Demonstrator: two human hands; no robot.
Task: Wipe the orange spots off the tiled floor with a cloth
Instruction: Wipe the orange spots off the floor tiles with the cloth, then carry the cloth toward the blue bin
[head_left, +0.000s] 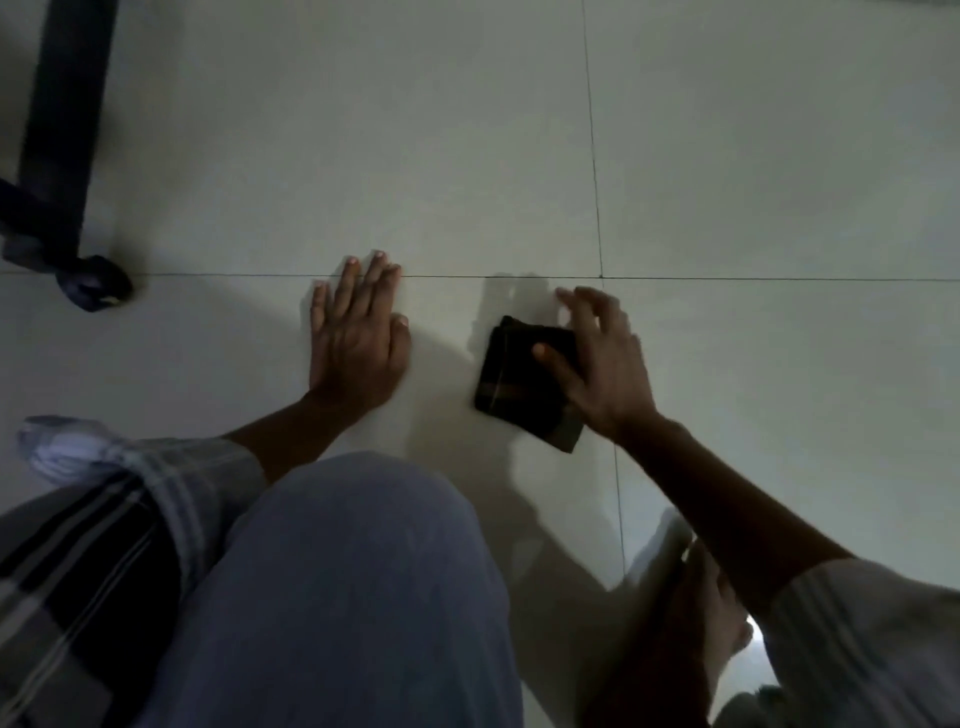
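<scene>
A dark folded cloth (519, 382) lies flat on the pale tiled floor (363, 156), just left of a grout line. My right hand (602, 364) rests on the cloth's right side, thumb on top and fingers spread and partly lifted. My left hand (356, 332) is pressed flat on the floor to the left of the cloth, palm down, fingers together, holding nothing. I see no orange spots in this dim light.
A dark furniture leg (62, 130) with a foot (93, 283) stands at the far left. My knee in grey trousers (337, 597) fills the lower middle. A bare foot (711, 613) is on the floor at lower right. Grout lines cross near the cloth.
</scene>
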